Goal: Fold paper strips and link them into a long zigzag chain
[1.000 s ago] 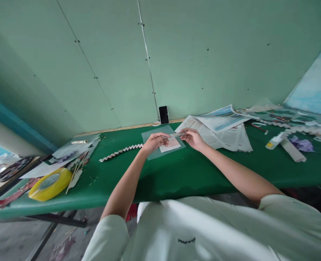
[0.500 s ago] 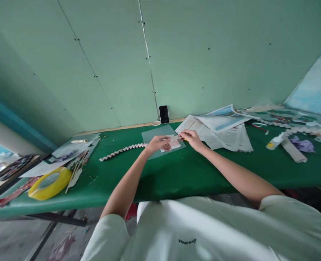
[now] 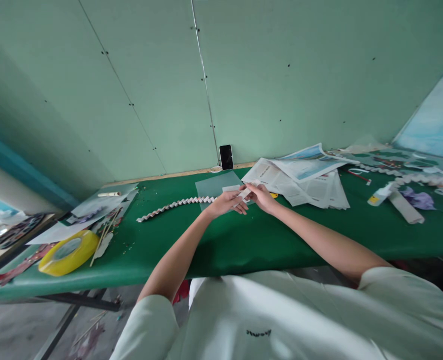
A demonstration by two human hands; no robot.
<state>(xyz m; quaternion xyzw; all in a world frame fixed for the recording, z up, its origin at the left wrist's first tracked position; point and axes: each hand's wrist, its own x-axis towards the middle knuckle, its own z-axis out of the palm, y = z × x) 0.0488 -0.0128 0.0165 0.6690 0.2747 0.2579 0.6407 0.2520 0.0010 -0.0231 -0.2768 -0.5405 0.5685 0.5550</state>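
My left hand (image 3: 225, 202) and my right hand (image 3: 262, 196) meet over the translucent sheet (image 3: 215, 184) in the middle of the table. A narrow pale paper strip (image 3: 247, 191) is pinched between them, its ends partly covered by fingers. Under the hands shows the edge of a white piece of paper (image 3: 229, 189). A small yellow object (image 3: 274, 195) sits against my right hand; I cannot tell whether it is held or lying there. Left of my left hand, a zigzag folded paper strip (image 3: 176, 203) stretches across the green tabletop.
Newspaper sheets (image 3: 315, 187) lie right of the hands. A phone (image 3: 226, 157) leans on the wall behind. At left are a yellow tape roll (image 3: 88, 245), thin sticks (image 3: 104, 235) and paper. A glue bottle (image 3: 380, 195) and purple crumpled material (image 3: 417, 198) lie far right.
My hands have come together, with the right moving slightly left and the left slightly right. The strip now slants between them. The yellow object shows farther right, beside my right hand.
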